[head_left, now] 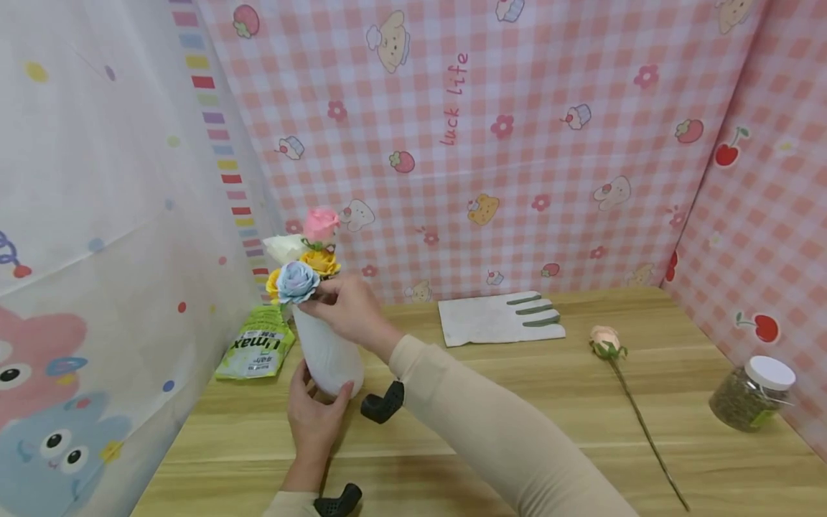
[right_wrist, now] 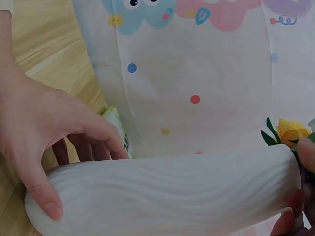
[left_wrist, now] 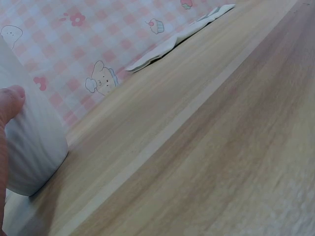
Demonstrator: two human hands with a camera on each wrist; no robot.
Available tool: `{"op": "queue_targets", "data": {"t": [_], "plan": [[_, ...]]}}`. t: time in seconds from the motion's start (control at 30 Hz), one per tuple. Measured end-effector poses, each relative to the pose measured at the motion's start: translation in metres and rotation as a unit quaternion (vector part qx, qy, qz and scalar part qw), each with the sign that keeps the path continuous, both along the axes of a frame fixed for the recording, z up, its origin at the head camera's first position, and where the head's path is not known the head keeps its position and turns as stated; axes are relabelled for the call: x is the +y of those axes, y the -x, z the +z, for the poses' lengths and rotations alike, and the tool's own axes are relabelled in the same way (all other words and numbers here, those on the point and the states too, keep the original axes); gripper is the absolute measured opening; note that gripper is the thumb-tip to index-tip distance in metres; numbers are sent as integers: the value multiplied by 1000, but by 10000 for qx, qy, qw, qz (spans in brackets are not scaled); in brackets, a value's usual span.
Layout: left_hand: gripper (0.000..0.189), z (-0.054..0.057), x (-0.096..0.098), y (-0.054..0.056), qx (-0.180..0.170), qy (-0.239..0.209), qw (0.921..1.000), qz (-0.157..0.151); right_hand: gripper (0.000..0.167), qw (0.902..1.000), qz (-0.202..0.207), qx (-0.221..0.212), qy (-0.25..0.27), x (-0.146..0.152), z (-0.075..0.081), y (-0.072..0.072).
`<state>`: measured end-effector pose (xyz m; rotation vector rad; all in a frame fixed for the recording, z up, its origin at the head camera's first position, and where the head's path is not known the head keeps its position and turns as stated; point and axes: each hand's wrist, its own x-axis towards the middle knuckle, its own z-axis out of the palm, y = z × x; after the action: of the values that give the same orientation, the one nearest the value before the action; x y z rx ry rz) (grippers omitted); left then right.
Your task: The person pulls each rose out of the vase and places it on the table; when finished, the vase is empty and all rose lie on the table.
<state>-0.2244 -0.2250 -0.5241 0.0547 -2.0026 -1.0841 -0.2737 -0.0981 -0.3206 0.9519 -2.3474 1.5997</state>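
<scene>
A white vase (head_left: pixel 326 352) with a wavy ribbed surface leans to the left in the head view. My left hand (head_left: pixel 314 416) grips it low down, with the thumb on the near right side. From the mouth rises a bunch of artificial roses: a blue rose (head_left: pixel 298 281) in front, yellow roses (head_left: pixel 321 262), a white flower (head_left: pixel 284 248) and a pink rose (head_left: pixel 321 224) on top. My right hand (head_left: pixel 352 307) pinches just beneath the blue rose, its fingertips right at the rim. Green leaves (right_wrist: pixel 268 133) poke out there in the right wrist view. The stems are hidden inside the vase.
Left of the vase lies a green snack packet (head_left: pixel 255 346). A white glove (head_left: pixel 497 318) lies flat near the back cloth. On the right are a single peach rose (head_left: pixel 605 340) on a long stem and a clear jar (head_left: pixel 749 395) with a white lid.
</scene>
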Motion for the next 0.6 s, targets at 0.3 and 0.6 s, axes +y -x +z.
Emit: {"op": "queue_targets", "data": {"t": [0.3, 0.6], "plan": [[86, -3, 0, 2, 77, 18, 9999, -119, 18, 9993, -243, 38, 272, 5, 5, 0], [86, -4, -3, 3, 292, 205, 9994, -21, 18, 9979, -285, 408, 424, 2, 10, -4]]}}
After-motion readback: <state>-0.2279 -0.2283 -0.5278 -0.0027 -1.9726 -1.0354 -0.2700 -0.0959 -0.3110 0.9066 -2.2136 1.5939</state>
